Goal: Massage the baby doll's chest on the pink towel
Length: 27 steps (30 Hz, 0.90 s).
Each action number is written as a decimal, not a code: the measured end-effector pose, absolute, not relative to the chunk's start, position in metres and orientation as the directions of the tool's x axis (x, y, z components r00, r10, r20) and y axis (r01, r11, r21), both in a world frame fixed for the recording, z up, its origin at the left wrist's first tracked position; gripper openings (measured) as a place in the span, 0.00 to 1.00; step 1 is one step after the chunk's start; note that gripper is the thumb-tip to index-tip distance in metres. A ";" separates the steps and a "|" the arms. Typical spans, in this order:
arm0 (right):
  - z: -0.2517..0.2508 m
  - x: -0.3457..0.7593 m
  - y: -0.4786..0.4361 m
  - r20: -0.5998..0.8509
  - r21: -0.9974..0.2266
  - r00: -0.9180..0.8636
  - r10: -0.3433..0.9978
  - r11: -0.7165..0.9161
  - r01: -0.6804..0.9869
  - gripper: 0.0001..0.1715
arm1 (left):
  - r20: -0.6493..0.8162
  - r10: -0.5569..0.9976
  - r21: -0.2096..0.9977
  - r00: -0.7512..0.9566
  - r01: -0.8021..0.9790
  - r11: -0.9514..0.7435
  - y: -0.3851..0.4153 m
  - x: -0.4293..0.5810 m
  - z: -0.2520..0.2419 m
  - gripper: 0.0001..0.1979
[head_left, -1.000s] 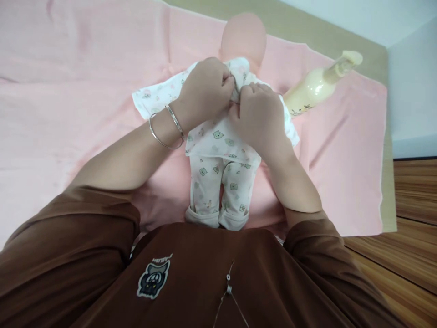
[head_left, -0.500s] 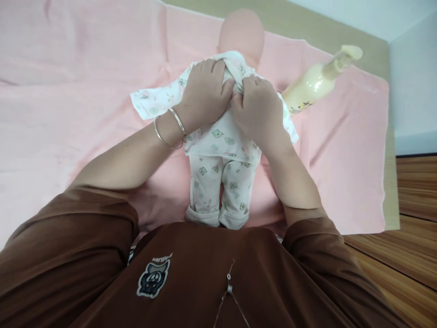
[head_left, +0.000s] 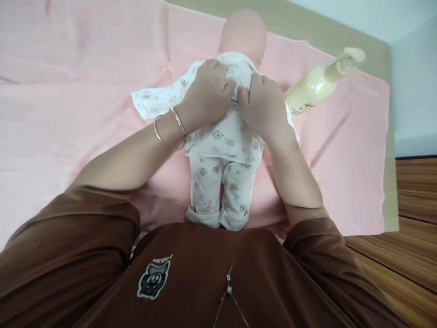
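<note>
A baby doll (head_left: 243,34) lies on its back on a pink sheet (head_left: 85,91), head away from me. It wears a white printed top (head_left: 225,136) and matching trousers (head_left: 218,191). My left hand (head_left: 205,93), with two bangles on the wrist, pinches the top's fabric at the doll's chest. Close beside it, my right hand (head_left: 261,105) pinches the same fabric, thumbs nearly touching. One empty sleeve (head_left: 153,98) of the top lies spread to the left.
A cream pump bottle (head_left: 317,84) lies on the sheet to the right of the doll. The sheet covers a beige surface that ends at the right, above a wooden floor (head_left: 416,228). My brown sleeves and shirt fill the lower view.
Both hands have slid slightly up the doll's chest toward the neck and gathered the top's fabric tighter between them. The doll and bottle stay in place.
</note>
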State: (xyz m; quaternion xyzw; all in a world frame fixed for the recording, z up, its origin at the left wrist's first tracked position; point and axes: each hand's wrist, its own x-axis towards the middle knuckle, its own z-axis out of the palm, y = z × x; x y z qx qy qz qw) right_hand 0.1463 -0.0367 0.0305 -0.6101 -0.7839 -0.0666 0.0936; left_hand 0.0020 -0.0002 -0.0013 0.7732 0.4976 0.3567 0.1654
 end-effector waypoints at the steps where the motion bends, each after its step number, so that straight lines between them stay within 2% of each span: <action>1: 0.034 0.142 -0.044 0.240 0.016 -0.252 0.938 0.255 0.967 0.16 | 0.369 0.899 0.616 0.233 0.663 -0.425 0.003 0.002 -0.004 0.08; 5: 0.043 0.135 -0.057 0.233 0.108 -0.317 0.919 0.300 0.948 0.15 | 0.299 0.933 0.612 0.202 0.710 -0.350 0.006 0.001 -0.008 0.14; 7: 0.042 0.140 -0.051 0.209 0.065 -0.327 0.922 0.321 0.945 0.15 | 0.307 0.935 0.604 0.177 0.723 -0.335 0.004 0.001 -0.010 0.16; 9: 0.037 0.148 -0.038 0.185 -0.030 -0.271 0.945 0.281 0.959 0.15 | 0.328 0.931 0.587 0.158 0.738 -0.332 0.003 0.001 -0.012 0.16; 13: 0.023 0.159 -0.014 0.127 -0.166 -0.134 0.983 0.154 0.974 0.23 | 0.336 0.933 0.556 0.129 0.772 -0.307 0.004 0.005 -0.018 0.14; 17: 0.016 0.162 -0.008 0.132 -0.185 -0.145 0.981 0.168 0.968 0.24 | 0.346 0.938 0.530 0.028 0.819 -0.220 0.004 0.009 -0.018 0.12; 23: 0.014 0.161 -0.007 0.157 -0.254 -0.132 0.979 0.170 0.952 0.22 | 0.312 0.945 0.560 0.101 0.784 -0.269 -0.006 0.004 -0.005 0.14; 27: 0.013 0.161 -0.005 0.167 -0.268 -0.116 0.979 0.158 0.950 0.21 | 0.312 0.946 0.558 0.091 0.788 -0.260 -0.008 0.003 -0.001 0.14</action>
